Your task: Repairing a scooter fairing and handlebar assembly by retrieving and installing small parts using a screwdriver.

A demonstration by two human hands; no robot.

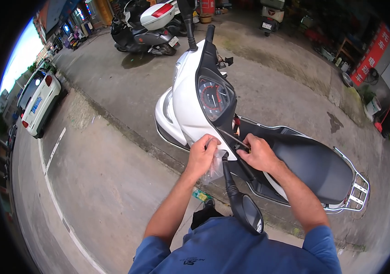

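A white scooter [188, 98] stands in front of me, with its dashboard [213, 97] facing up. My left hand [202, 156] is closed at the lower edge of the white front panel, its fingers bent into a pinch. Clear plastic film [215, 170] hangs from that hand beside the mirror stem. My right hand [259, 154] is closed around the end of a thin dark rod or cable [233, 139], which slants up toward the dashboard's lower edge. Just below the hands is the near mirror [251, 211]. What lies inside the left fingertips is hidden.
The black seat [311, 160] and silver rear rack [358, 192] extend to the right. Another scooter [147, 39] is parked at the far left, beyond a raised curb. A white car [42, 100] stands on the left. A green-yellow packet [201, 195] lies near my foot.
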